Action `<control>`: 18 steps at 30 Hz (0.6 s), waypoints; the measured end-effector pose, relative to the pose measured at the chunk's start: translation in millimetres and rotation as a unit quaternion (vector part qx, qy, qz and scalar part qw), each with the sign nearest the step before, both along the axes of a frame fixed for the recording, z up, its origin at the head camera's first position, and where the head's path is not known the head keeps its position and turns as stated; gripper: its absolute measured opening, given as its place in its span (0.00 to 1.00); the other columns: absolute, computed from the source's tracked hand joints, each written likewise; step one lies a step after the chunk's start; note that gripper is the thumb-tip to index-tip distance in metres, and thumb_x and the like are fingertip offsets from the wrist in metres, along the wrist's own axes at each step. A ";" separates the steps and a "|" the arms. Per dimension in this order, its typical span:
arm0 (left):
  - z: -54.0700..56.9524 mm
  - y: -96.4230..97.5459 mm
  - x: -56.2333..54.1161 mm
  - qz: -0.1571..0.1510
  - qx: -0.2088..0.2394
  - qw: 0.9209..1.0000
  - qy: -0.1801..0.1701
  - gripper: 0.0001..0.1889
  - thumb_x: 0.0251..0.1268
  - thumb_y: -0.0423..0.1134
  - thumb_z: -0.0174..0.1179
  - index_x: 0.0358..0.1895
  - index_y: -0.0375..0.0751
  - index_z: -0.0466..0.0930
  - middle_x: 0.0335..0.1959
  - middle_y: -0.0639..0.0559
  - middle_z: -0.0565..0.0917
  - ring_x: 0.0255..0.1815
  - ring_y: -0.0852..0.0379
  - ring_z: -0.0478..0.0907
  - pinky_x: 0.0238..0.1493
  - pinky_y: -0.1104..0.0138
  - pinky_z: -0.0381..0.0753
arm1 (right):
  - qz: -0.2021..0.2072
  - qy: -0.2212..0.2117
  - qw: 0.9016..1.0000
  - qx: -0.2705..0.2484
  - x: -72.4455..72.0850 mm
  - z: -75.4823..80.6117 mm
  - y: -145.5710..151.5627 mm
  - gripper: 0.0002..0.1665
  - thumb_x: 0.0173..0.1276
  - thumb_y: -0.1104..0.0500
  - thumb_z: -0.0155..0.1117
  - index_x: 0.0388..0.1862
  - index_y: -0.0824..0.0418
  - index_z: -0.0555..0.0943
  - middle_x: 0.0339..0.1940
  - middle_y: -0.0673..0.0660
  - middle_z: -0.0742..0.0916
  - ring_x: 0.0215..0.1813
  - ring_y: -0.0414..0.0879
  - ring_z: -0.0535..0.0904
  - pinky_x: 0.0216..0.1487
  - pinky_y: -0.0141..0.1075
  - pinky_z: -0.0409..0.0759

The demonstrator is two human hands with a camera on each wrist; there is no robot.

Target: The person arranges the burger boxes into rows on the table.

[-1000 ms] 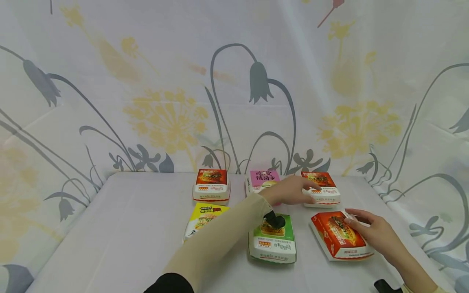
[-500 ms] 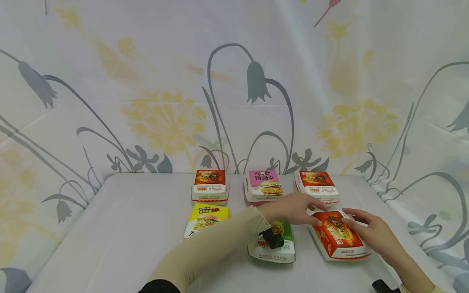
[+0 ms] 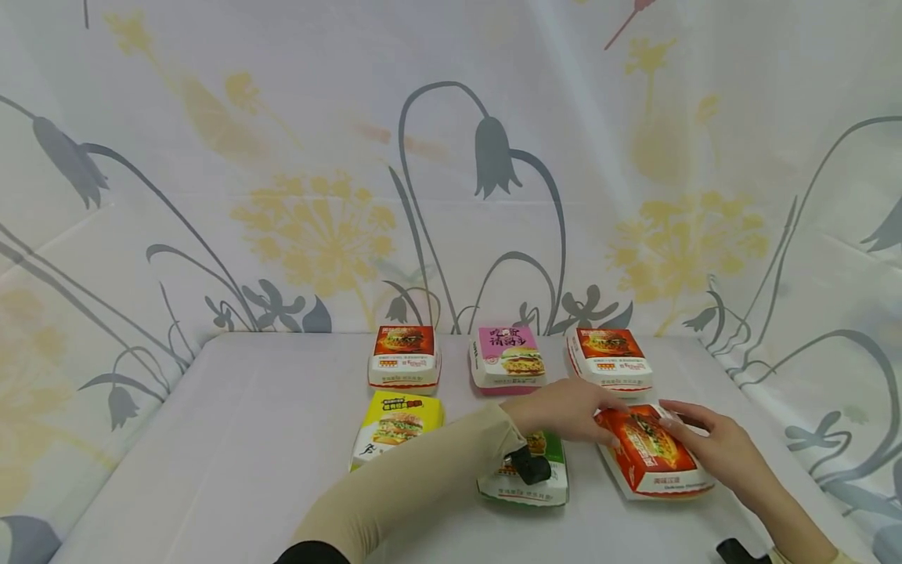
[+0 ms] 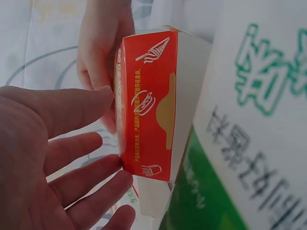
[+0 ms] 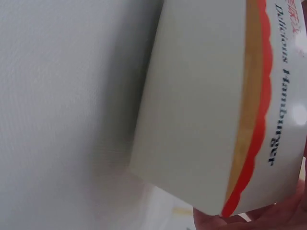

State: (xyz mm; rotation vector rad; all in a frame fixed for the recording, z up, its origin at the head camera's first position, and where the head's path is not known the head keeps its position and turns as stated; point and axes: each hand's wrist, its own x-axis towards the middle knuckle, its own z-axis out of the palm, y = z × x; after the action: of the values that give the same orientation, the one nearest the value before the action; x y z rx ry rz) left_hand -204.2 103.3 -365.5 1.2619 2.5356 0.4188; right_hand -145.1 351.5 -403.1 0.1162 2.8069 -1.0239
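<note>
A red and white hamburger box [image 3: 655,450] lies at the front right of the white table. My right hand [image 3: 726,446] holds it from the right, thumb on the lid and fingers along the far right side. At its far left corner, my left hand [image 3: 567,411] reaches in from the left, fingertips right at the edge. In the left wrist view, my left hand [image 4: 81,167] has its fingers spread and extended towards the box's red side [image 4: 146,105]. Part of the right hand [image 4: 100,52] shows behind it. In the right wrist view, the box's white wall [image 5: 192,105] fills the middle.
A green burger box [image 3: 550,482] sits partly hidden under my left wrist. Left of it lies a yellow box [image 3: 395,427]. Along the back stand a red-topped box [image 3: 405,360], a pink one [image 3: 507,360] and another red-topped one [image 3: 609,360]. A patterned curtain [image 3: 451,235] hangs behind.
My left hand has come off the back right box, which sits slightly further left, and moved towards me to the front red box. The right hand has stayed on that box.
</note>
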 end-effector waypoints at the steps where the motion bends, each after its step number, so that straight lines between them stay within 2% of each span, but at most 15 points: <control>1: 0.4 -0.2 0.1 -0.001 -0.002 1.000 -0.001 0.28 0.65 0.56 0.65 0.69 0.63 0.74 0.65 0.70 0.75 0.60 0.71 0.69 0.60 0.75 0.66 | 0.001 0.000 1.000 -0.004 0.3 -0.2 0.7 0.43 0.76 0.35 0.49 0.74 0.67 0.65 0.71 0.77 0.67 0.68 0.76 0.59 0.56 0.72 0.66; 5: 0.5 0.4 0.2 0.000 -0.007 1.000 -0.006 0.29 0.64 0.57 0.66 0.69 0.63 0.74 0.66 0.70 0.74 0.63 0.70 0.68 0.62 0.74 0.66 | 0.004 -0.004 1.000 -0.025 1.0 -0.7 4.6 0.39 0.78 0.40 0.49 0.75 0.66 0.65 0.71 0.77 0.67 0.70 0.76 0.57 0.57 0.73 0.63; 10: -1.0 3.6 0.1 0.003 -0.010 1.000 -0.012 0.30 0.62 0.59 0.67 0.68 0.64 0.75 0.65 0.71 0.73 0.61 0.71 0.68 0.60 0.75 0.66 | 0.003 -0.006 0.999 -0.046 1.5 -2.4 9.2 0.40 0.77 0.41 0.53 0.74 0.68 0.65 0.70 0.77 0.68 0.68 0.75 0.62 0.56 0.68 0.70; 18: -2.3 10.7 4.6 0.019 -0.026 0.999 0.012 0.33 0.55 0.62 0.70 0.66 0.64 0.76 0.65 0.73 0.73 0.63 0.71 0.68 0.61 0.74 0.67 | 0.010 0.038 0.997 -0.064 5.5 -7.4 10.3 0.37 0.74 0.43 0.60 0.69 0.70 0.71 0.67 0.75 0.73 0.65 0.71 0.66 0.55 0.65 0.72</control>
State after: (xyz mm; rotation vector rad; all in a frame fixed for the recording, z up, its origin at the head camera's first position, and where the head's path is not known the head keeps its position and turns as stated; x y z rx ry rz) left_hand -199.6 114.0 -367.8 1.2090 2.5780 0.3464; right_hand -139.5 361.7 -410.5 0.0350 2.7920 -1.2257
